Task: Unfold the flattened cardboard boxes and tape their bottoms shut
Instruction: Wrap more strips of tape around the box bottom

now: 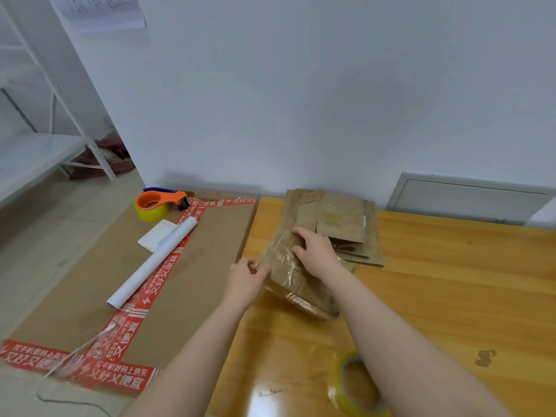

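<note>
- An orange tape dispenser (159,203) sits on the large flat carton (192,284) at centre left, with a white paper roll (153,263) below it.
- My left hand (245,279) pinches the left edge of the cardboard box (285,266), fingers curled round it.
- The box lies mid-frame at the wooden table's (451,281) left edge; I cannot see inside it.
- My right hand (316,251) lies on top of it, fingers spread, seemingly pressing rather than gripping.
- Flattened boxes (340,218) are stacked just behind, by the wall.
- A yellowish tape roll (358,383) lies at bottom centre; bare wood stretches right.
</note>
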